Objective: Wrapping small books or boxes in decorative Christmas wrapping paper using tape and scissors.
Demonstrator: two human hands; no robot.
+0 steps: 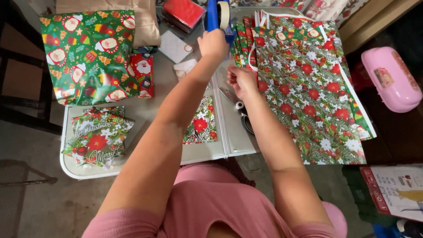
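Note:
My left hand (pixel 213 44) grips the blue handle of a tape dispenser (pixel 219 15) with a roll of clear tape, held up above the grey table (pixel 150 99). My right hand (pixel 241 81) is closed just right of it, pinching what looks like the tape end; the strip itself is too thin to see. Below my right hand lie scissors (pixel 240 112). A small piece of red-flower wrapping paper (pixel 203 123) sits under my left forearm. A large sheet of green and red flower wrapping paper (pixel 313 88) spreads over the table's right side.
A big green wrapped box (pixel 86 55) and a small red wrapped box (pixel 143 72) stand at the back left. A wrapped flat parcel (pixel 99 136) lies front left. White tags (pixel 175 46), a red box (pixel 184 11), a pink case (pixel 390 77) at right.

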